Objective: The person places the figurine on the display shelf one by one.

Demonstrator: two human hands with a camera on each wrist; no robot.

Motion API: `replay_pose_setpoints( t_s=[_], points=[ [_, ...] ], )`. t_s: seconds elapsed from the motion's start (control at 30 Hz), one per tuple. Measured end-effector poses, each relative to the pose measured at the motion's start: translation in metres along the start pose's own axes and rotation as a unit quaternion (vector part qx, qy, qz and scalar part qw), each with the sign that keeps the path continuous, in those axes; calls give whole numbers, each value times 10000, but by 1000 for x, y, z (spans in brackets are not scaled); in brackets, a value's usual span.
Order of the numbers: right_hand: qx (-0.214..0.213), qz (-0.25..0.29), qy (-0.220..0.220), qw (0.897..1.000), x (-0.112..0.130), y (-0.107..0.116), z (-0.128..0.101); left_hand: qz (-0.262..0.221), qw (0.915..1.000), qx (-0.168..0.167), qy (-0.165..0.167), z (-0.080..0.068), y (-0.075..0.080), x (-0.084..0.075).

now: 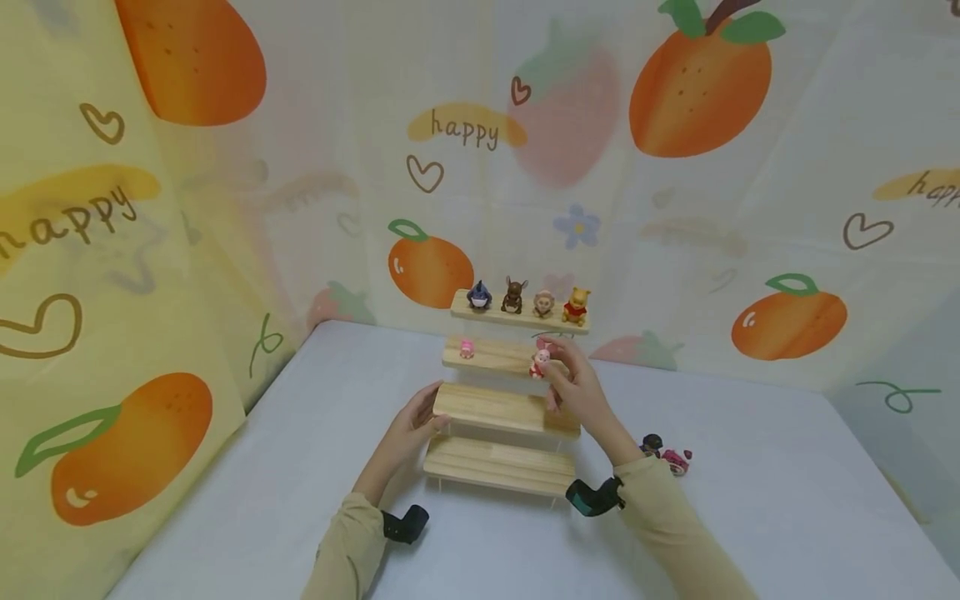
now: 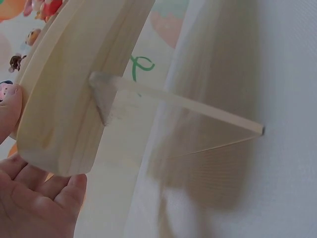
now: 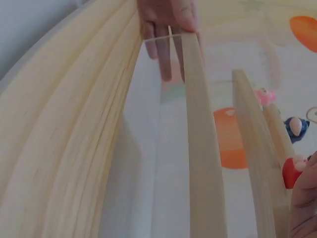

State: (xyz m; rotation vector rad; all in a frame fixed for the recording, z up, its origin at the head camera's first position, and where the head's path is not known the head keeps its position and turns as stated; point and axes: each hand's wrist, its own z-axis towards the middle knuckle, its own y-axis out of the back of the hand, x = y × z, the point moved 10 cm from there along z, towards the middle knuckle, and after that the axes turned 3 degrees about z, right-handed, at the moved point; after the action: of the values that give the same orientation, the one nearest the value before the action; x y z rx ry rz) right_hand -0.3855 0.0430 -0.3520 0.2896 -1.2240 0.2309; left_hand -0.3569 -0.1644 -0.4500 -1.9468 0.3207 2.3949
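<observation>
A tiered wooden display stand (image 1: 491, 406) with clear supports is before me. My left hand (image 1: 408, 421) grips the left end of its second step from the bottom; the left wrist view has the thumb above the board (image 2: 64, 99) and the fingers beneath. Between thumb and fingertips, my right hand (image 1: 581, 392) pinches a pink figurine in red (image 1: 539, 362) over the right part of the third step. The right wrist view catches the figurine's red body (image 3: 292, 174) beside the fingers. At the left of that step sits a small pink figurine (image 1: 467, 349).
On the top step stand several figurines: a dark blue one (image 1: 479, 297), a brown one (image 1: 513, 297), a light-faced one (image 1: 543, 303) and a yellow bear in red (image 1: 576, 307). More figurines (image 1: 675, 461) lie on the white table right of the stand. A fruit-print curtain (image 1: 360, 125) hangs behind.
</observation>
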Motion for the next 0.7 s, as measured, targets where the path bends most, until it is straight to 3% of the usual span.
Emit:
replay_pose_setpoints(
  t_s=[0.23,0.4,0.7],
  points=[
    [-209,337,-254,9989,-5,-18,16,26,9999,126,18,-5,-3,-17],
    [-287,220,-404,9985,-7,-26,19,100,9998,157,24,-8,-3,-24],
    [-360,240,-482,9979,-9,-31,26,28,10000,51,-35,0,0,1]
  ],
)
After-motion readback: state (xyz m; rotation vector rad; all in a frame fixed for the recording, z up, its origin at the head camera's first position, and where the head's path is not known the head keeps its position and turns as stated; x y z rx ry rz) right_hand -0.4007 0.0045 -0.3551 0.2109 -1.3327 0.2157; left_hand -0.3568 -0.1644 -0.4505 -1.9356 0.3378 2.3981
